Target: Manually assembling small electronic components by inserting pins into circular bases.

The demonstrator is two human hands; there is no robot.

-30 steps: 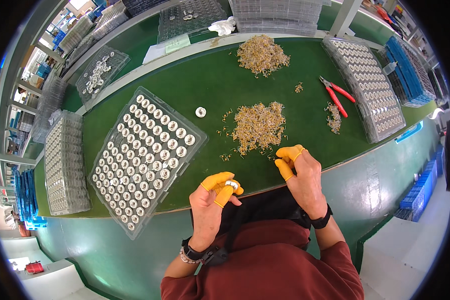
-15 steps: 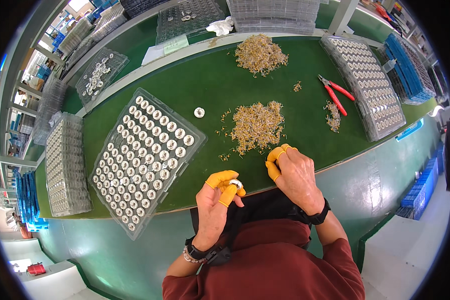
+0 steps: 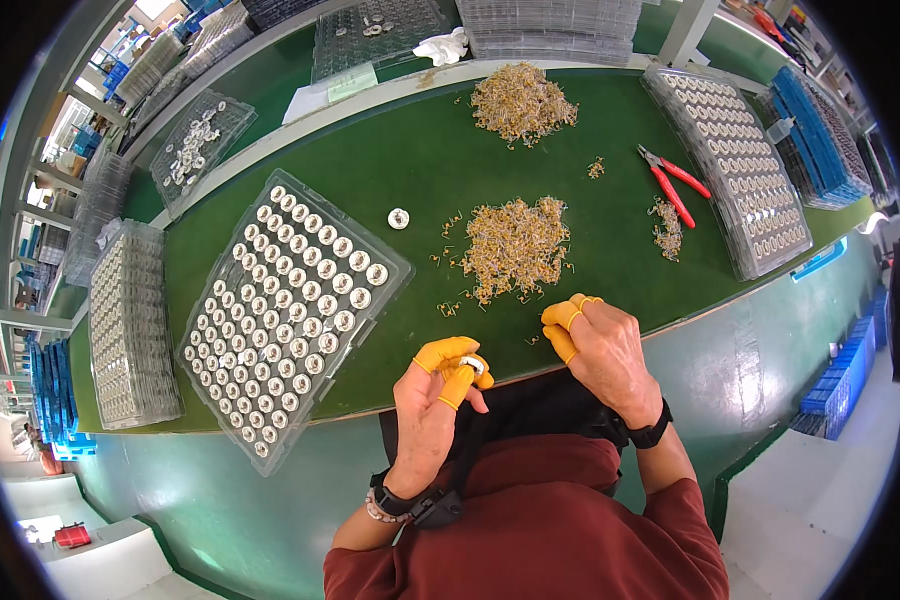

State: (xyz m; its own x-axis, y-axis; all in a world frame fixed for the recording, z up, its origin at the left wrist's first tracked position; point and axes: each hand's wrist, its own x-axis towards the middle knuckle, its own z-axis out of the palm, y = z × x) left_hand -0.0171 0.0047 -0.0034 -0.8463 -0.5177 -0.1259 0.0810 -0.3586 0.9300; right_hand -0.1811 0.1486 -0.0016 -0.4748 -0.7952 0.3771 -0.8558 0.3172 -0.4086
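Observation:
My left hand, with yellow finger cots, pinches a small round white-and-metal part just above the table's near edge. To its right, my right hand has cotted fingertips pressed together low over the green table; whatever they hold, if anything, is hidden. A single bent wire piece lies left of those fingertips. Beyond the hands sits a heap of small bent wire parts. Left of it, a clear plastic tray carries rows of similar round parts, and one loose round part rests beside the tray.
Red-handled cutters lie at the right, near a small wire pile. A second heap is farther back. Stacked filled trays stand at the right and left. A raised frame bar borders the far side.
My right hand has shifted slightly right, and a bent wire piece now shows on the table beside its fingertips. My left hand keeps the round part in nearly the same place.

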